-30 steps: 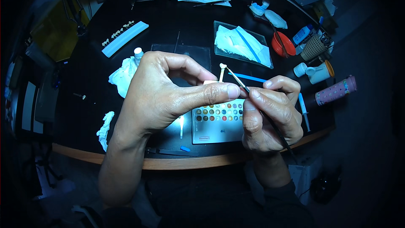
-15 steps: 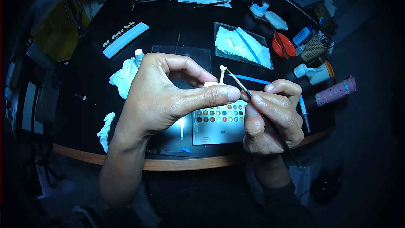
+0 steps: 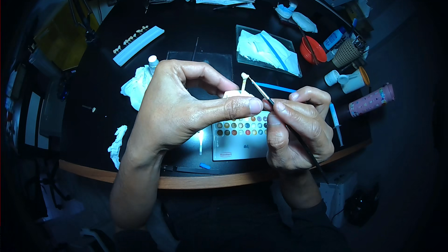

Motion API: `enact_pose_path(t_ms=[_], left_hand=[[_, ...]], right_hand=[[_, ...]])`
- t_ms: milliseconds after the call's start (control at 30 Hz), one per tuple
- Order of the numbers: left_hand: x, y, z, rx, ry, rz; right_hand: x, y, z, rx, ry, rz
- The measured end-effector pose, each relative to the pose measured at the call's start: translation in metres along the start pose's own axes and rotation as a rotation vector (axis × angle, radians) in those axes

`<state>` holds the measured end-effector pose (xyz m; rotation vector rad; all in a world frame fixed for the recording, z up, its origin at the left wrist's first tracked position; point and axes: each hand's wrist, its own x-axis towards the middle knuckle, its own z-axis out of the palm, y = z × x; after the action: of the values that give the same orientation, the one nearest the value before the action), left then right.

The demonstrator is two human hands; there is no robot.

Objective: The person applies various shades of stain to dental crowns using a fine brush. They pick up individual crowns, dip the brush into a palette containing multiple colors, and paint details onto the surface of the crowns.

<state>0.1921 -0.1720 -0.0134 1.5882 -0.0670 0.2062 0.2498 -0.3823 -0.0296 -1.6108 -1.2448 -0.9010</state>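
Between the thumb and fingers of my left hand (image 3: 179,95) is a pale block (image 3: 233,94), its lower part hidden by the thumb. A thin peg rises from it and carries a small cream tooth crown (image 3: 244,75). My right hand (image 3: 301,130) is closed in a pen grip round a fine paintbrush (image 3: 260,92) with a dark handle. The brush tip is at the right side of the crown, apparently touching it. Below both hands lies a white palette (image 3: 238,147) with rows of small coloured paint wells, partly covered by the fingers.
Left on the black table are crumpled white tissue (image 3: 134,88), a small capped bottle (image 3: 153,60) and a white strip (image 3: 138,45) beside a row of teeth on pegs. A glass slab (image 3: 298,72) with white paper, a red bowl (image 3: 308,49) and a pink tumbler (image 3: 372,99) are right.
Both hands have shifted very slightly left, the crown and brush with them. More of the pale block shows above my left thumb. Both grips are unchanged.
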Motion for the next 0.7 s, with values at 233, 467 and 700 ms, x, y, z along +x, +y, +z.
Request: enact_pose_path(t_ms=[233,467,700], left_hand=[[-0.0001,0.0002,0.0004,-0.017,0.002,0.000],[0.0005,0.0022,0.0019,0.004,0.009,0.004],[-0.0002,0.0021,0.0035,0.109,0.064,0.030]], right_hand=[[0.0003,-0.0006,-0.0013,0.001,-0.005,0.006],[-0.0012,-0.0001,-0.0016,-0.004,-0.004,-0.002],[-0.0015,0.0013,-0.0028,0.001,-0.011,0.003]])
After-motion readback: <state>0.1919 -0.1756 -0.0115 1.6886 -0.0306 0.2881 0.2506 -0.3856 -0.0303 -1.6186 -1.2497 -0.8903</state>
